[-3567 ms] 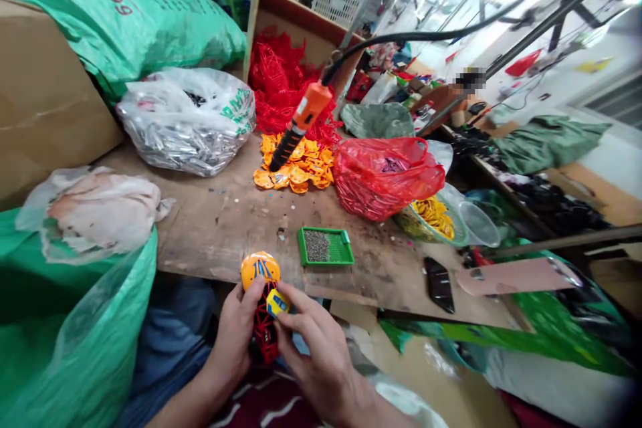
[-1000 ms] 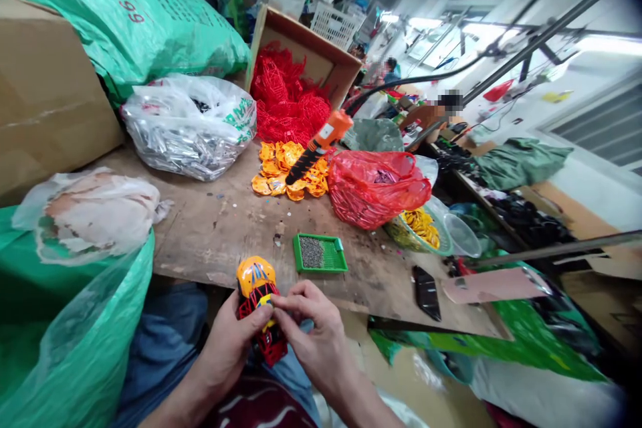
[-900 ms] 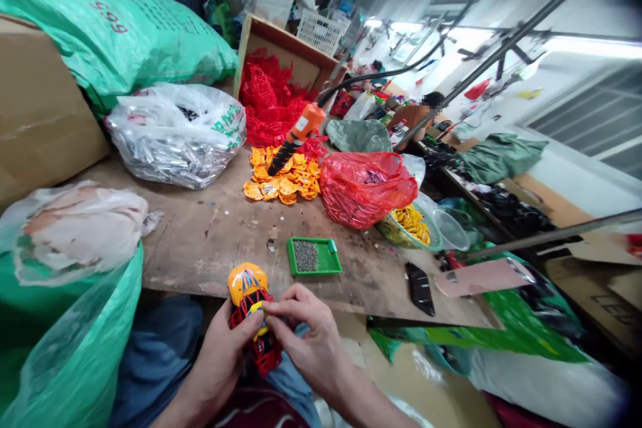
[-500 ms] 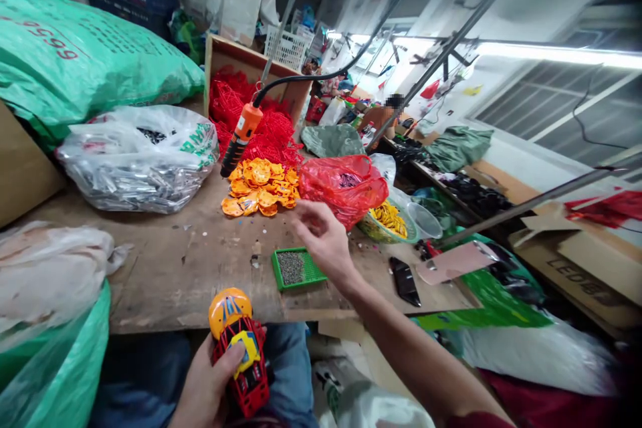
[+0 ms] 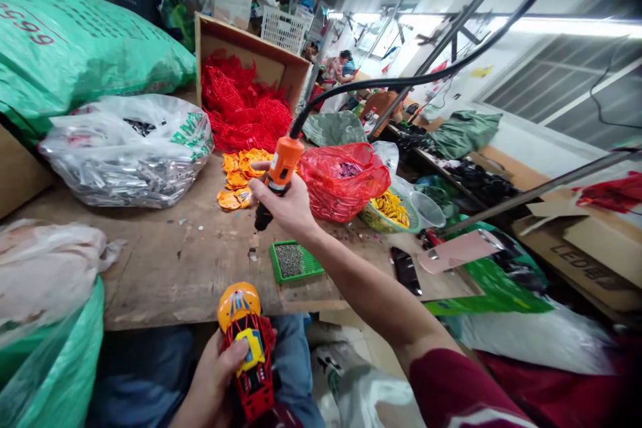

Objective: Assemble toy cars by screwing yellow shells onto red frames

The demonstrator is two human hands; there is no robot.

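My left hand (image 5: 221,368) is closed around a toy car (image 5: 253,361) with a red frame, a yellow centre piece and an orange rounded end; its thumb presses on the yellow piece. Over the table, my right hand (image 5: 288,204) grips an orange and black electric screwdriver (image 5: 284,164) that hangs from a black cable (image 5: 401,82). The tool's dark tip points down toward the tabletop. Behind that hand lies a pile of orange printed plastic parts (image 5: 235,180), partly covered by it. Just below is a green tray (image 5: 308,264) holding small grey screws (image 5: 289,259).
A wooden box (image 5: 281,53) spills red plastic frames (image 5: 245,103). Left of it sits a clear bag of silvery parts (image 5: 130,167). To the right are a red plastic bag (image 5: 341,184), a basket of yellow pieces (image 5: 390,208) and a black phone (image 5: 405,271). A metal pole slants across the right.
My right hand has risen and moved left, closing on the screwdriver, which now sits further right and tilts differently. My left hand keeps the toy car, shifted slightly right.
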